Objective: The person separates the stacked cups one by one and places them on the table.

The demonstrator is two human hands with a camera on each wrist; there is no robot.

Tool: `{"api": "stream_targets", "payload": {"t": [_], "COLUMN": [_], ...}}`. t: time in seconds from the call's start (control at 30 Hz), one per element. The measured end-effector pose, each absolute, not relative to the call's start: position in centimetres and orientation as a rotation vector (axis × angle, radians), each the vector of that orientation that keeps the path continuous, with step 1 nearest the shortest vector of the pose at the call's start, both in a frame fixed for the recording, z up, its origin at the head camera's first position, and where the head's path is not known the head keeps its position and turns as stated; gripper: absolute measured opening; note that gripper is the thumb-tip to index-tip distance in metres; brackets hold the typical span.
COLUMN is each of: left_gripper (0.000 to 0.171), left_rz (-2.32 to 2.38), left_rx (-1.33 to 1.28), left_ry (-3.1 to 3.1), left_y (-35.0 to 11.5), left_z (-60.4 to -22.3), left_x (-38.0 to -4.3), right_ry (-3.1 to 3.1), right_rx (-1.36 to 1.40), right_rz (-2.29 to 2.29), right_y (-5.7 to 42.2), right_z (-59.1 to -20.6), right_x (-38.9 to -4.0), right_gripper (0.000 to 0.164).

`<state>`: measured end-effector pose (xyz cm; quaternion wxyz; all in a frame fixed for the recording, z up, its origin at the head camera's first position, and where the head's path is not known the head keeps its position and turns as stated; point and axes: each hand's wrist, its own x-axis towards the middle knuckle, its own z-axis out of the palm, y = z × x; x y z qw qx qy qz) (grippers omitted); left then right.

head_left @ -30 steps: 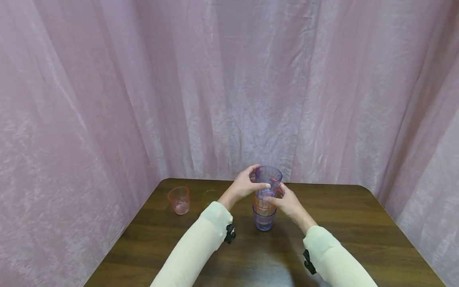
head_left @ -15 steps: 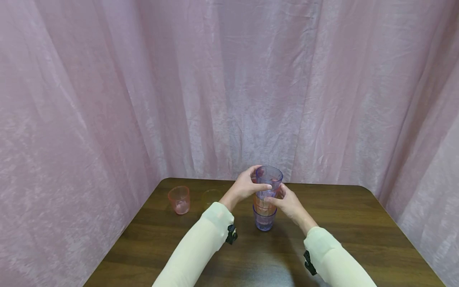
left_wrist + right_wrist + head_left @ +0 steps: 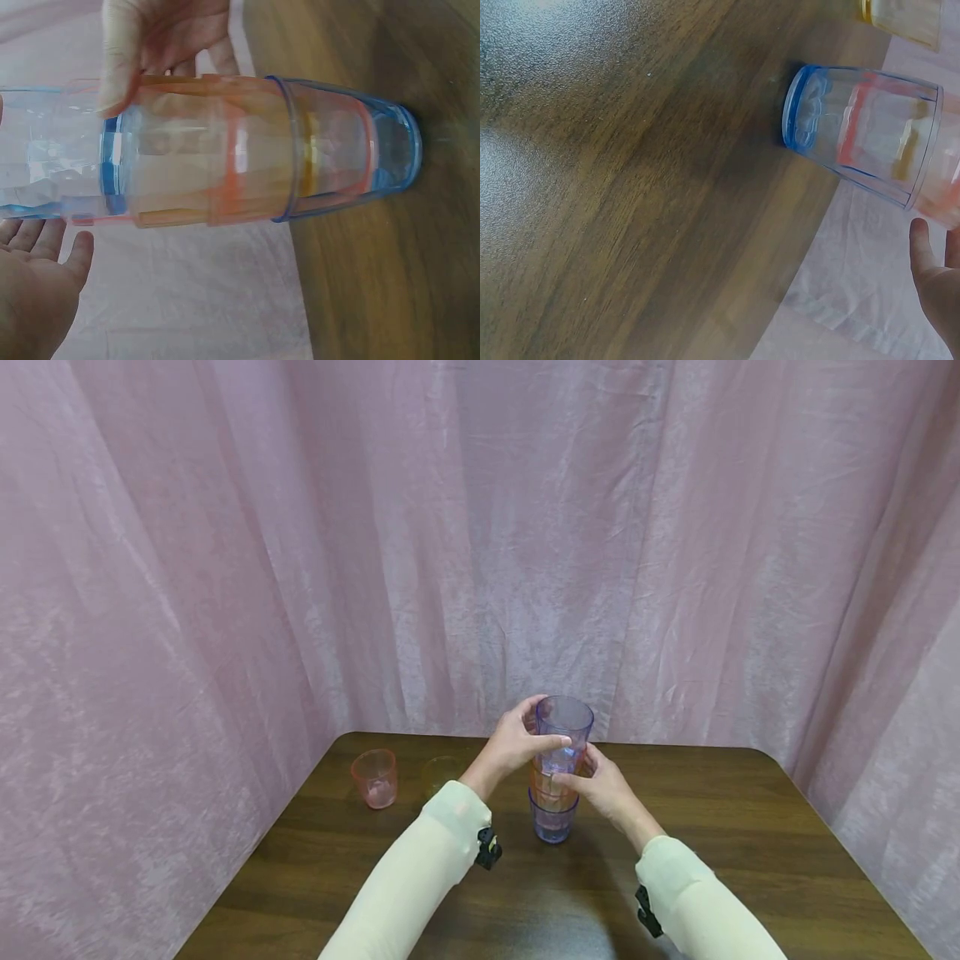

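The right hand grips the middle of an upright stack of nested, tapered blue, orange and yellow transparent cups on the brown wood-grain desk; the left hand grasps its topmost blue transparent cup. Left of the stack stand a yellow transparent cup and, farther left, a pink-orange transparent cup.

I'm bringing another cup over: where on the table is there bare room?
The table is bare right of the right hand and between the sleeves in front of the cup stack. Crowded: the far left, where the pink cup and yellow cup stand.
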<state>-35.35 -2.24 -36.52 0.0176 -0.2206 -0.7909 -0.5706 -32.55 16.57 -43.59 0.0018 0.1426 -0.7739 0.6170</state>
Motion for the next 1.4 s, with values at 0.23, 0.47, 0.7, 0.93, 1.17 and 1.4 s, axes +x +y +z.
{"api": "stream_targets", "payload": {"t": [0.23,0.47,0.7,0.93,1.17,1.4], "left_gripper": [0.082,0.083,0.077,0.08,0.083,0.086], "left_rz": [-1.862,-1.955,-1.946,-1.953,-1.97,-1.973], "left_rx": [-0.718,-0.742,-0.722,-0.66,-0.578,-0.492], "left_ry": [-2.35,-2.261,-2.166,-2.127,-2.057,-2.045], "left_y": [-2.5,-3.4,-4.7,-6.3,-7.3,-8.1], "left_z": [-35.0,-32.8,-30.4,-30.0,-31.0,-32.4], "left_x": [-35.5,-35.4,-35.6,-36.0,-36.4,-36.7], "right_ry": [-2.431,-2.411,-2.395,-2.379,-2.42,-2.388], "right_rx": [0.447,0.45,0.434,0.472,0.449,0.452], "right_rz": [1.926,1.945,1.959,1.983,1.931,1.956], "right_y": [16.7,16.7,16.7,16.3,16.7,16.8], "right_z": [-43.4,-43.5,-43.3,-41.6,-43.5,-44.0], "right_x": [-32.6,-32.8,-32.8,-31.5,-33.1,-33.3], "right_gripper": [0.083,0.083,0.077,0.075,0.079,0.079]}}
